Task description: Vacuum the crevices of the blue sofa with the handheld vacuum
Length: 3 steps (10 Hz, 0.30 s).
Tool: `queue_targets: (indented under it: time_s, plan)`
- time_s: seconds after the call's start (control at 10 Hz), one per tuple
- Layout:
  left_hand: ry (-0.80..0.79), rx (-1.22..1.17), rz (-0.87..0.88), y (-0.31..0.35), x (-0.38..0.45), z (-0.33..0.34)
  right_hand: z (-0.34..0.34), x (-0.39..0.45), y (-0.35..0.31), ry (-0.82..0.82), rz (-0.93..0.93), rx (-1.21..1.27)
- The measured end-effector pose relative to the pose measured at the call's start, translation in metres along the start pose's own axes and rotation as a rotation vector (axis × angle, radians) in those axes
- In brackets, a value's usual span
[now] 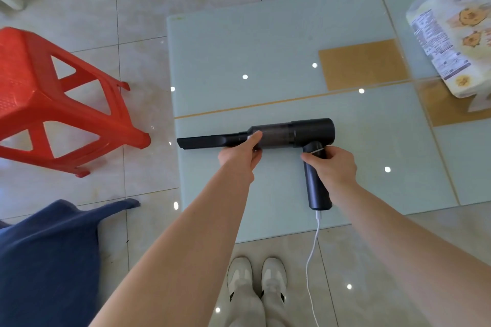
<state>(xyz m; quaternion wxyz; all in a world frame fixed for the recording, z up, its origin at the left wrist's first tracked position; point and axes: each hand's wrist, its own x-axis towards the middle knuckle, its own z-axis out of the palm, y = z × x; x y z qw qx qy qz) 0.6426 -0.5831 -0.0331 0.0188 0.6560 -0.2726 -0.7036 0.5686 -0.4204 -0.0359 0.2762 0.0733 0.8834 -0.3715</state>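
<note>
A black handheld vacuum [289, 135] lies on a glass table [239, 61], its flat crevice nozzle [202, 142] pointing left. My left hand [240, 155] grips the barrel where the nozzle joins it. My right hand [333, 164] holds the upper part of the handle [317, 188]. A white charging cable [312, 260] is plugged into the handle's bottom end and hangs down over the table's near edge. A corner of blue sofa fabric [47, 255] shows at the lower left.
A red plastic stool [53, 103] lies tipped on the tiled floor left of the table. A white printed package [451, 42] sits at the table's far right. My shoes [256, 281] stand at the table's near edge. White furniture runs along the top.
</note>
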Motion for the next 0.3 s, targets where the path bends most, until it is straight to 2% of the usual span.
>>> queue_targets:
  time_s: [0.2,0.3]
  plan:
    - [-0.127,0.053,-0.033,0.001,-0.004,-0.008,-0.006,0.004,0.000,-0.094,-0.002,-0.046]
    - [-0.167,0.160,-0.037,0.004,-0.014,-0.018,-0.018,-0.001,-0.009,-0.127,0.030,-0.155]
